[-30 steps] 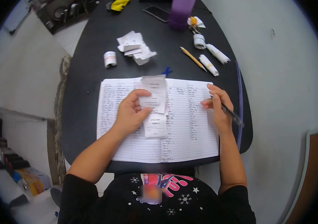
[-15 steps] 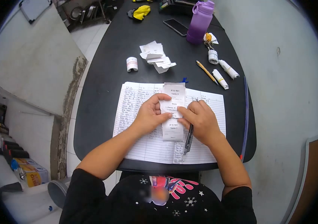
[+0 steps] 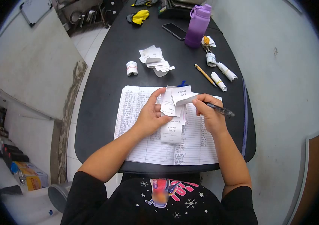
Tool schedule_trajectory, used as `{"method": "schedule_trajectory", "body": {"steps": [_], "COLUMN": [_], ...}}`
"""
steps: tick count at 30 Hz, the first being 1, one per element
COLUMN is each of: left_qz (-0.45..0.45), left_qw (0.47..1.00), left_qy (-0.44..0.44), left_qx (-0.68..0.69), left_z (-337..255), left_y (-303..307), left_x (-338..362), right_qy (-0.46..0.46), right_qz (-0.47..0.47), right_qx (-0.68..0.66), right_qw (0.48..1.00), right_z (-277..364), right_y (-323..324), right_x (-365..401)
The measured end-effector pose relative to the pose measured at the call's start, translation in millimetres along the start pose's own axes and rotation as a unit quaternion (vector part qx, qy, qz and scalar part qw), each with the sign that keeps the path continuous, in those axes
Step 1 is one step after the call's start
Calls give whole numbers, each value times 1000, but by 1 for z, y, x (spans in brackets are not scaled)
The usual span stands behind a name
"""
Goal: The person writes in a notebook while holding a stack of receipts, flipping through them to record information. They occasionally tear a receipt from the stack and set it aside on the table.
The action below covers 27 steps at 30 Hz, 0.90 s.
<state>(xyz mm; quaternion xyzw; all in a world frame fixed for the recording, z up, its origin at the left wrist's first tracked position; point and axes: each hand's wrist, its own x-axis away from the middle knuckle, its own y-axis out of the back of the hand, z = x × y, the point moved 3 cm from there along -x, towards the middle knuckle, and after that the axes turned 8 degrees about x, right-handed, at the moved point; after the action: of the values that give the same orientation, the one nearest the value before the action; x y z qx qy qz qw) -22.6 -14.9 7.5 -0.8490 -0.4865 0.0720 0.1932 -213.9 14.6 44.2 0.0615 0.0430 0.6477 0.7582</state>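
Observation:
My left hand [image 3: 152, 114] is closed on a small stack of printed receipts [image 3: 169, 108], its thumb in front and fingers along the left edge. My right hand [image 3: 209, 109] pinches the lower right corner of one receipt slip [image 3: 182, 93], lifted and curling at the front of the stack. A dark pen [image 3: 221, 109] is also held in my right hand, pointing out to the right. Below both hands another receipt [image 3: 171, 134] lies over the open lined notebook [image 3: 137, 153], whose pages carry handwritten columns.
Beyond the notebook are a loose receipt pile [image 3: 155, 62] and a curled paper roll [image 3: 132, 68]. On the right lie a wooden pen [image 3: 205, 75], rolled papers [image 3: 218, 81] and a purple bottle [image 3: 198, 26]. A phone [image 3: 175, 31] and yellow-black gloves [image 3: 138, 17] are further back.
My right hand has moved right and up slightly, lifting a slip away from the stack. The pen in it has swung from pointing down to pointing right.

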Motion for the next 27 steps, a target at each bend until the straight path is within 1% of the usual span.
{"method": "schedule_trajectory", "body": {"steps": [1, 4, 7, 8, 11, 12, 15, 18, 21, 22, 25, 26, 27], "left_qz": [-2, -1, 14, 9, 20, 21, 29, 27, 8, 13, 11, 14, 16], "left_qw": [1000, 999, 999, 1000, 998, 998, 999, 989, 995, 994, 994, 995, 996], "left_qy": [2, -42, 7, 8, 39, 38, 6, 26, -27, -25, -18, -23, -28], "left_qx": [-6, -28, -33, -18, -51, -50, -32, -140, -91, -109, -107, -94, -80], "left_z": [-1, 2, 13, 12, 14, 14, 14, 15, 8, 8, 11, 10, 10], "left_y": [0, 0, 6, 5, 7, 7, 6, 13, 12, 15, 19, 19, 17], "left_x": [0, -1, -3, -2, -1, -1, 0, -1, -1, -1, -2, -1, -1], "right_qy": [-4, -2, 20, 51, 103, 114, 232, 356, 375, 322, 297, 313, 305], "right_qz": [-5, -17, -77, -76, -114, -130, -141, -154, -88, -47, -42, -60, -62], "right_qx": [-14, -59, -64, -44, 18, 66, 147, 248, 306, 341, 350, 348, 315], "right_qw": [1000, 998, 995, 995, 988, 983, 951, 888, 871, 882, 887, 882, 897], "right_z": [-1, -2, 10, 18, 37, 41, 50, 49, 34, 26, 10, 13, 15], "right_y": [2, 9, 15, 16, 7, 3, -16, -36, -50, -52, -52, -49, -44], "right_x": [-2, -10, -25, -32, -55, -64, -94, -128, -158, -165, -171, -165, -159]}}
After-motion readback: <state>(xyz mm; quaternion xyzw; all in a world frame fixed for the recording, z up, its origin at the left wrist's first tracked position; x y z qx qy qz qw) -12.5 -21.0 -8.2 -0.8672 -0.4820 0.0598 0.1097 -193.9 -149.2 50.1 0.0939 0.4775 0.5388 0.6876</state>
